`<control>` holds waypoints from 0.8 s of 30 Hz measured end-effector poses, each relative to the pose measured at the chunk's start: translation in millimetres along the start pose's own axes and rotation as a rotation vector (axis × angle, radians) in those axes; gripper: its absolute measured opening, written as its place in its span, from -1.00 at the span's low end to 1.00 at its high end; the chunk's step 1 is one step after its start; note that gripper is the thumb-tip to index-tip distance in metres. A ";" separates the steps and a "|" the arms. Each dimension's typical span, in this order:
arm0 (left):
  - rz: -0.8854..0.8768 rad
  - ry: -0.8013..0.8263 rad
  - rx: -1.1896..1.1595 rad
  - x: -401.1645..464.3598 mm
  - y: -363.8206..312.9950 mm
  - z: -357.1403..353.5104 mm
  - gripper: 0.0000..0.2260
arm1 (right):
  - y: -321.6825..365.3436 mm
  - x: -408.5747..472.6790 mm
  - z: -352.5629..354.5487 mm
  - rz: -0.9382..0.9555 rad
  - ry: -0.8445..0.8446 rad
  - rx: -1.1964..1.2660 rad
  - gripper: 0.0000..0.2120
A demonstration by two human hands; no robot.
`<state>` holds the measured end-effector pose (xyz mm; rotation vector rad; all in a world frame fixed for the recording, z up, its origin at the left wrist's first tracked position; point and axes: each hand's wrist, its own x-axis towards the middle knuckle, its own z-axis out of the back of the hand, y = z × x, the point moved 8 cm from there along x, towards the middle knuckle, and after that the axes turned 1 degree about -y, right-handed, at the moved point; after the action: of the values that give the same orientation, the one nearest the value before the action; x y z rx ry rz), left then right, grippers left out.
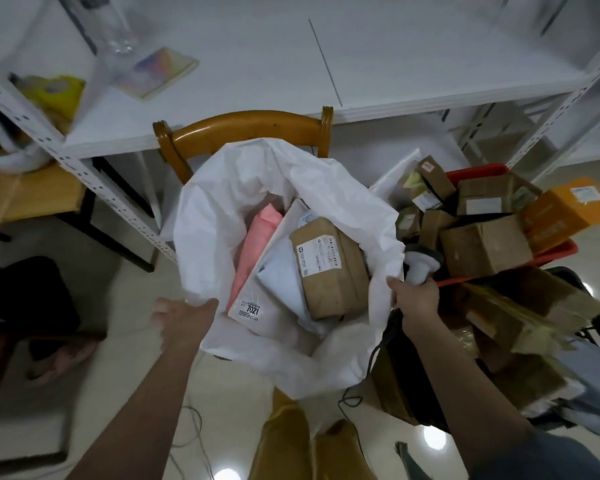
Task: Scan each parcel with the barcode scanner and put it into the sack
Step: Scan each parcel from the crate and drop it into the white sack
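We're between parcels: both hands are on the sack (257, 174), holding its mouth open, nothing being scanned right now.

Left hand (184, 318) pinches the near-left rim of the sack, fingers curled over the edge, arm reaching in from bottom left. Right hand (417, 299) is at the near-right rim; it grips the barcode scanner (421, 265) and looks to catch the sack edge with the same fingers, though we can't tell for certain that the rim is pinched. The scanner head points up and away, toward the red crate (565, 249).

Sack stands on the wooden chair (239, 128) and already holds a brown taped box (329, 268), a pink mailer (257, 244) and a white mailer labelled 7021 (253, 311).

Unscanned parcels (482, 247) are piled in the crate, just right of the sack, with more stacked below it.

Next move, as we read it: left hand lets go of the rim, reaches across for a box from the crate, turns its label up, right hand aims the scanner at it. Risk: sack mouth may slump once released.
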<state>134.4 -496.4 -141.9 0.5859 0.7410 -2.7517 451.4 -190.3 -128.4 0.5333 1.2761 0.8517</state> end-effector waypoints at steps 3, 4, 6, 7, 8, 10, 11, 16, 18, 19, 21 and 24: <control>0.183 0.256 -0.352 -10.6 26.5 -24.0 -0.57 | 7.2 -2.0 -9.2 -0.013 0.008 0.009 -0.44; 0.200 0.285 -0.445 -11.0 23.5 -23.1 -0.66 | 13.5 -3.5 -14.0 -0.019 0.027 0.011 -0.48; 0.117 0.233 -0.530 -3.9 -3.9 -4.9 -0.72 | 36.3 -3.5 -21.9 0.004 0.053 0.030 -0.50; 0.045 0.177 -0.547 2.0 -26.0 12.5 -0.75 | 55.6 -3.5 -25.0 0.048 0.063 0.052 -0.48; -0.030 0.109 -0.561 7.6 -51.4 32.2 -0.78 | 78.8 -3.2 -27.0 0.109 0.070 0.086 -0.47; -0.143 -0.015 -0.580 21.0 -99.7 74.1 -0.89 | 127.3 -6.3 -29.4 0.245 0.096 0.149 -0.55; -0.179 -0.070 -0.582 26.6 -117.9 92.1 -0.92 | 146.0 -10.9 -29.4 0.300 0.111 0.173 -0.62; -0.195 -0.078 -0.416 34.6 -123.7 85.5 -0.89 | 137.3 -22.1 -37.7 0.284 0.125 0.152 -0.51; -0.187 -0.020 -0.371 32.6 -108.8 66.0 -0.86 | 111.6 -20.4 -43.5 0.160 0.119 0.082 -0.68; -0.198 -0.010 -0.383 32.0 -107.8 64.1 -0.88 | 105.7 -19.0 -44.8 0.125 0.117 0.069 -0.69; -0.230 -0.037 -0.420 32.9 -119.0 76.5 -0.93 | 114.0 -16.9 -43.4 0.145 0.098 0.088 -0.66; -0.294 -0.141 -0.397 41.4 -146.9 108.2 -0.90 | 150.5 -16.8 -37.7 0.281 0.097 0.179 -0.55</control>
<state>16.3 -433.5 -11.2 0.2107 1.3851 -2.7392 376.1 -117.8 -12.6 0.8365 1.3948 1.0106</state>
